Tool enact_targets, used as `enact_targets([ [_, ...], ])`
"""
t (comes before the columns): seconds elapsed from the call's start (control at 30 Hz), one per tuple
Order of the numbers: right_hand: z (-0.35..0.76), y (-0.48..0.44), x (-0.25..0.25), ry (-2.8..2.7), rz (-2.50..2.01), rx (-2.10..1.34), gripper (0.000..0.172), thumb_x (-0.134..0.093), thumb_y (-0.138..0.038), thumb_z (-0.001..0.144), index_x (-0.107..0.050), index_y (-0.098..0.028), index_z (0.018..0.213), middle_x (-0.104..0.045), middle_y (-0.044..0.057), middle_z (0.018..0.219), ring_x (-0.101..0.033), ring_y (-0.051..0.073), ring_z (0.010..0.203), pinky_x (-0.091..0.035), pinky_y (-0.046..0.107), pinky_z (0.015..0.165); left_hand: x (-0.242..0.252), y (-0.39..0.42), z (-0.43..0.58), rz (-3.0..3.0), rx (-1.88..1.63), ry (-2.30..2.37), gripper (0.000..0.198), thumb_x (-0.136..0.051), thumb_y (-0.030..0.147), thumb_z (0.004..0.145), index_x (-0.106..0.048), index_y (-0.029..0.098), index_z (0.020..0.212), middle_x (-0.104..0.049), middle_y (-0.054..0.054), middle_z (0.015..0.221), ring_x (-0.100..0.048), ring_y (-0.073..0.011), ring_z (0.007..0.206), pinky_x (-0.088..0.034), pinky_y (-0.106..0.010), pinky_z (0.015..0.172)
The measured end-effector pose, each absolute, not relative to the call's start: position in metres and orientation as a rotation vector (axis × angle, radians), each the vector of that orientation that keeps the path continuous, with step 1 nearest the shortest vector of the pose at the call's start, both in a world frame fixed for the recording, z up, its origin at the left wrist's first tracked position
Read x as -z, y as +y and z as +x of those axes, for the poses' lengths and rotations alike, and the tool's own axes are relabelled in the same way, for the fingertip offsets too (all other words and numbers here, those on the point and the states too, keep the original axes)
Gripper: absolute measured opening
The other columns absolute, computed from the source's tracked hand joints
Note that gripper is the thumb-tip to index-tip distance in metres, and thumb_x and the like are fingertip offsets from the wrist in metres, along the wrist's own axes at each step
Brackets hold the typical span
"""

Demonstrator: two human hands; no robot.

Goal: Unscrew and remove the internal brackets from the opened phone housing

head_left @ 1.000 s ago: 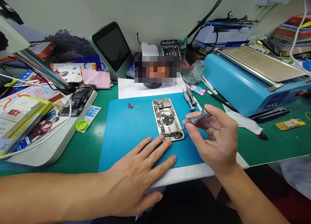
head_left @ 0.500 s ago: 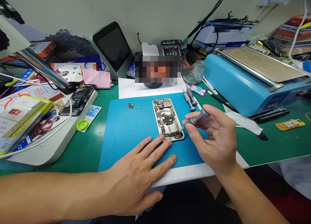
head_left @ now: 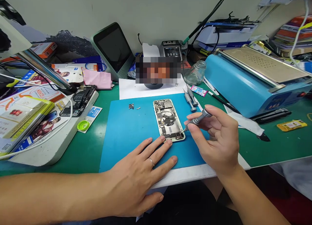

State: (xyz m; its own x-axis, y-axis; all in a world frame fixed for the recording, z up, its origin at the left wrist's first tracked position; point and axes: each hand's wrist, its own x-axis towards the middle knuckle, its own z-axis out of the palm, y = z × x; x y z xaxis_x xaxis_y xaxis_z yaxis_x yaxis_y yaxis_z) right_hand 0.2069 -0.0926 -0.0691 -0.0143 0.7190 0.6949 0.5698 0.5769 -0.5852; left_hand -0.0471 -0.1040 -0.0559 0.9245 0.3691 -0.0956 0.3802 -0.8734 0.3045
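An opened phone housing with its inner parts bare lies on a blue mat. My left hand is spread flat, its fingertips touching the phone's near end. In my right hand a grey screwdriver is pinched between thumb and fingers, tilted, its tip at the near right corner of the phone. Whether the tip sits on a screw is too small to tell. Two more grey screwdrivers lie beyond the phone's right side. Left of the phone are a small dark component and a tiny metal piece.
A blue machine with a perforated top plate stands at the right, near a glass jar. At the left are a second opened phone, stacked boxes and a green cap. A dark-screened device leans at the back.
My right hand has shifted very slightly to the right with the screwdriver. My left hand and the phone look unmoved.
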Motion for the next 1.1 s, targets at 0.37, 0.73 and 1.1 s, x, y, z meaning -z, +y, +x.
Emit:
enact_targets([
  [0.37, 0.2076, -0.0935, 0.0702, -1.68, -1.086, -0.177, 0.07, -0.07, 0.001, 0.092, -0.049, -0.03, 0.151, -0.071, 0.005, 0.115, -0.077, 0.017, 0.099, -0.069, 0.03, 0.082, 0.0561, -0.104, -0.0478, 2.76, 0.045, 0.557, 0.09, -0.072, 0.04, 0.093, -0.028, 0.018, 0.169, -0.007, -0.02, 0.177, -0.005, -0.0421, 0.164, -0.025, -0.067, 0.129],
  [0.73, 0.2074, -0.0956, 0.0693, -1.683, -1.092, -0.204, 0.069, -0.069, 0.0, 0.093, -0.049, -0.03, 0.151, -0.072, 0.004, 0.115, -0.076, 0.015, 0.099, -0.067, 0.027, 0.083, 0.0568, -0.1046, -0.0478, 2.755, 0.032, 0.549, 0.091, -0.073, 0.039, 0.093, -0.028, 0.018, 0.169, -0.008, -0.021, 0.177, -0.005, -0.0427, 0.164, -0.025, -0.067, 0.129],
  [1.1, 0.2074, -0.0955, 0.0698, -1.667, -1.072, -0.186, 0.07, -0.07, 0.001, 0.091, -0.051, -0.031, 0.151, -0.072, 0.004, 0.114, -0.078, 0.016, 0.095, -0.068, 0.028, 0.08, 0.0568, -0.1041, -0.0483, 2.776, 0.0, 0.541, 0.089, -0.071, 0.041, 0.094, -0.029, 0.017, 0.168, -0.011, -0.022, 0.177, -0.008, -0.0424, 0.164, -0.026, -0.067, 0.128],
])
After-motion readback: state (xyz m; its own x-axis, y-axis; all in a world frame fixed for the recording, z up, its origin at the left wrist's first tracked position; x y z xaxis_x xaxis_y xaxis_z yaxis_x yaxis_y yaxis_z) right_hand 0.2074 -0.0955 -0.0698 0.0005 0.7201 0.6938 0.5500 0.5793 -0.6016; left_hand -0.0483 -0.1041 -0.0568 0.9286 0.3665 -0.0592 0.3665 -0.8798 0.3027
